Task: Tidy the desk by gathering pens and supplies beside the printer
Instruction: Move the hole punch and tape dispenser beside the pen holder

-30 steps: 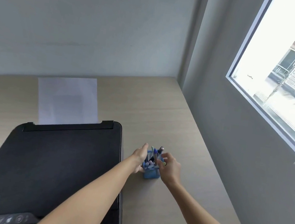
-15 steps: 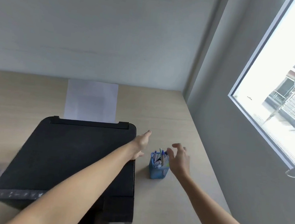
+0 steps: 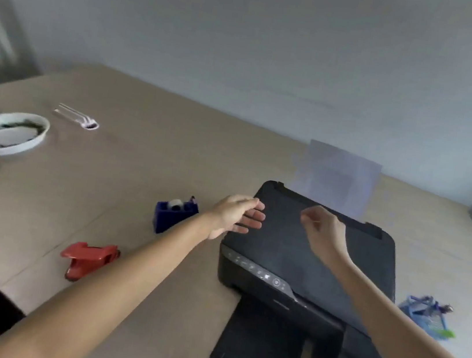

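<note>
Blue mesh pen holder, crammed with pens, just right of the black printer. Above the printer lid: left hand spread wide, empty; right hand loosely curled, empty. Further left on the desk: tape dispenser, red hole punch, white bowl.

Motion blur, some edges cropped.
Pen holder contents smeared; bowl contents unreadable, cut at left edge; printer tray runs off bottom.

The small marking on the printer is too blurred to read.
</note>
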